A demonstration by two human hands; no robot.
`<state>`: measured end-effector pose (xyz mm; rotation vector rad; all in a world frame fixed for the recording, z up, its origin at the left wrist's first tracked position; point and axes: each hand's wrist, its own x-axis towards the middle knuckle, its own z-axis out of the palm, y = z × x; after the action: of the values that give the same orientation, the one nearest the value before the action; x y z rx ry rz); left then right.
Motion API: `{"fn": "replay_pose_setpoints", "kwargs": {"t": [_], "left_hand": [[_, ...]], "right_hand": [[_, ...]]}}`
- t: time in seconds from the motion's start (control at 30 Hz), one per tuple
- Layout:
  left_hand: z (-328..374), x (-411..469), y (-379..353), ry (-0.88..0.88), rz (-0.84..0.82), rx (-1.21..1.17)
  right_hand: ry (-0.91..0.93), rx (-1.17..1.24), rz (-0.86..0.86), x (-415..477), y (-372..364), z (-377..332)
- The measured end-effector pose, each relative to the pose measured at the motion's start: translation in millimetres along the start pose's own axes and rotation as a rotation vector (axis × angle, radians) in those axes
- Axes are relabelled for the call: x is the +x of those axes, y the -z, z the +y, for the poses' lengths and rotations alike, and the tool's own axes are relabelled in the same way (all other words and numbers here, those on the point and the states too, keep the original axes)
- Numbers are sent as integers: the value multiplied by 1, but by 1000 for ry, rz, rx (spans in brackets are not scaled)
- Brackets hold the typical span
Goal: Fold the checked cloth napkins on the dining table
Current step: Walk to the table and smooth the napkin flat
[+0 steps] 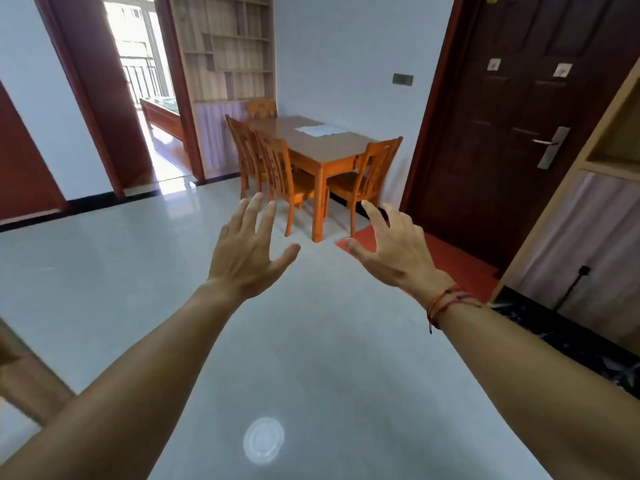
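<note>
- Head view: your left hand (242, 252) and right hand (394, 252) reach forward above the floor (138, 271), fingers (254, 213) spread wide and holding nothing.
- The napkins (322, 129) lie flat on the far half of the desk (332, 152), well beyond your fingers, ahead and in line with the gap between the two hands.
- They show as a pale patch with its longer side running left to right. The check is too small to make out.
- Neither hand is clearly nearer. You will likely have to walk up to the desk before folding.
- Chairs (277, 164) line its left side and near end, so pick your approach around them.
</note>
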<state>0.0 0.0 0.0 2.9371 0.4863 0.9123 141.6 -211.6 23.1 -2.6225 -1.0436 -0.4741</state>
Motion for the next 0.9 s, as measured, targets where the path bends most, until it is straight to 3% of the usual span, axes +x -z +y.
{"fn": "replay_pose_setpoints", "kwargs": {"t": [0.47, 0.9], "left_hand": [[-92, 145, -102, -16, -86, -15], [-153, 330, -238, 36, -141, 26]], "right_hand": [[-28, -27, -72, 172, -104, 2], [-1, 9, -121, 382, -221, 68]]}}
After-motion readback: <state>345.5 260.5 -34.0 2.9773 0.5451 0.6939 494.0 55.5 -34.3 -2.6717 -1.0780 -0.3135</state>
